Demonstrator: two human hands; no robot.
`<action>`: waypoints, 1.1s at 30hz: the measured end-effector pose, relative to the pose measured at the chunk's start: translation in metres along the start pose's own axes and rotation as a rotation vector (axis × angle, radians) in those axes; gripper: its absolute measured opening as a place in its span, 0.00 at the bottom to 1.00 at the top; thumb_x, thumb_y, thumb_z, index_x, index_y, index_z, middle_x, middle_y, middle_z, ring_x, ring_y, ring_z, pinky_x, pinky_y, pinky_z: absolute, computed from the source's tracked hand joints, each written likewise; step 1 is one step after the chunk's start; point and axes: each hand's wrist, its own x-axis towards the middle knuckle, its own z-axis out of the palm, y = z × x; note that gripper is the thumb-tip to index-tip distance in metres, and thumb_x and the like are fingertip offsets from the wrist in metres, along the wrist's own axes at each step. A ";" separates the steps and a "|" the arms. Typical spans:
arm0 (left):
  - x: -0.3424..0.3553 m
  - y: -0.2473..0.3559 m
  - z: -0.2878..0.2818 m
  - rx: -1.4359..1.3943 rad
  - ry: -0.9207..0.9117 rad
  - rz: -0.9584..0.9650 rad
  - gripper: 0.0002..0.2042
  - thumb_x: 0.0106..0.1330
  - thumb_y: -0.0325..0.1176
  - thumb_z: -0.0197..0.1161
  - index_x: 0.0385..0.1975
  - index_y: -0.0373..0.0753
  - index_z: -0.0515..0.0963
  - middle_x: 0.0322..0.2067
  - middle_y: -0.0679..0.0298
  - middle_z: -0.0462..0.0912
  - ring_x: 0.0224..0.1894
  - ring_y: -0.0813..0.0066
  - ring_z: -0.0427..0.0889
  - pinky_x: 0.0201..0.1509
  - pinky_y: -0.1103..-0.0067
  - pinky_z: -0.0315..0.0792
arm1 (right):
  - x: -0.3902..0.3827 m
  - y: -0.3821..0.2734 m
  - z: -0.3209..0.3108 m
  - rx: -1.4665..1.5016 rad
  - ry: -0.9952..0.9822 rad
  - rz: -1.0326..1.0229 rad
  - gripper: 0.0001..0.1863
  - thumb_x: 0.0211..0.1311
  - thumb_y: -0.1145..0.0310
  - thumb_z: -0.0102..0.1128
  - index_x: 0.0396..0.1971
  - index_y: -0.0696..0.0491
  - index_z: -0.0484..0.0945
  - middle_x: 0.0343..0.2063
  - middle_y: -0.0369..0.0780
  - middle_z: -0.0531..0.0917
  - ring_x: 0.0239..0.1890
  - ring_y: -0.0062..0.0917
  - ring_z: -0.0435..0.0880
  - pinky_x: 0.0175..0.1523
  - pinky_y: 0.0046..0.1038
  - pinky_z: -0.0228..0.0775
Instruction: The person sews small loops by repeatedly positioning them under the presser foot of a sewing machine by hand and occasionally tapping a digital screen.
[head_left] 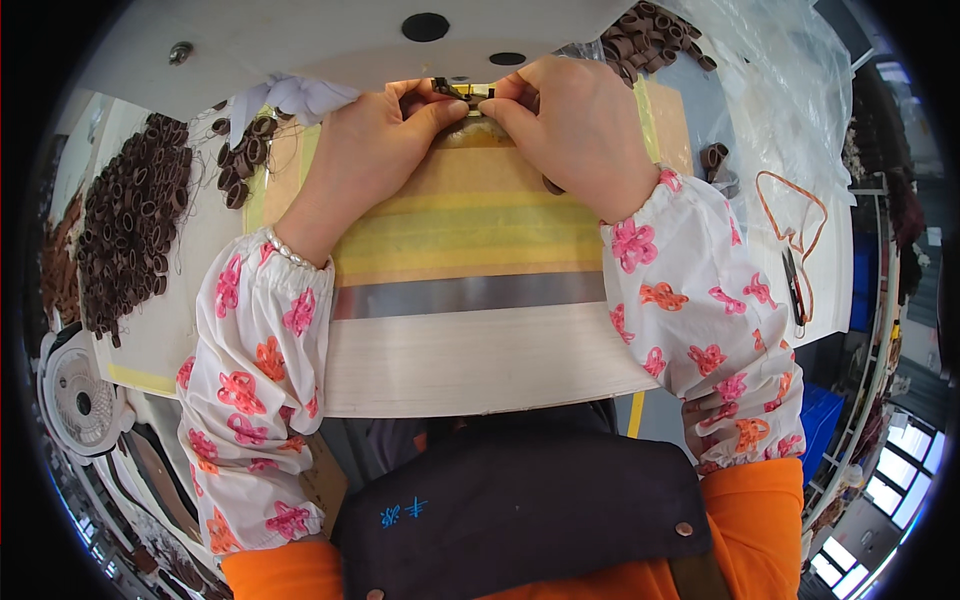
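Both my hands meet under the white head of a sewing machine [300, 40], close to its presser foot [452, 90]. The thumb and fingers of my left hand [380, 140] are pinched together at the left of the foot. From the other side, my right hand [580, 125] pinches at the same spot, fingers curled. A small brownish bit shows between the fingertips, but its kind is too small and hidden to tell. Below the hands lies the machine bed, covered with yellow and tan tape [470, 215]. A brown loop [552, 186] partly shows beside my right wrist.
Brown fabric loops form a large pile [135, 220] on the left, a smaller cluster [240, 160] nearby and another heap [650, 40] at the back right. White cloth [300, 97] hangs by my left wrist. Thread snips [795, 285] on an orange cord and plastic sheeting [780, 90] lie right.
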 end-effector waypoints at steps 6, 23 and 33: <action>-0.006 0.015 -0.007 -0.010 -0.014 -0.046 0.18 0.55 0.46 0.59 0.32 0.35 0.77 0.14 0.65 0.75 0.17 0.80 0.72 0.26 0.84 0.67 | 0.004 0.001 -0.002 -0.048 -0.073 0.066 0.09 0.44 0.62 0.61 0.17 0.52 0.75 0.15 0.41 0.77 0.21 0.36 0.77 0.26 0.34 0.68; 0.005 0.011 -0.008 -0.098 0.022 0.022 0.14 0.54 0.43 0.61 0.26 0.36 0.77 0.16 0.69 0.76 0.18 0.83 0.73 0.24 0.83 0.66 | 0.015 -0.002 -0.003 -0.073 -0.069 0.060 0.08 0.43 0.62 0.60 0.17 0.51 0.76 0.16 0.42 0.78 0.22 0.35 0.79 0.28 0.34 0.70; -0.034 0.018 -0.011 0.216 0.080 0.444 0.06 0.59 0.30 0.53 0.31 0.38 0.77 0.18 0.53 0.75 0.22 0.55 0.76 0.24 0.71 0.68 | -0.007 -0.018 -0.006 -0.013 -0.044 0.054 0.14 0.47 0.60 0.60 0.18 0.57 0.75 0.16 0.47 0.77 0.24 0.40 0.78 0.31 0.36 0.70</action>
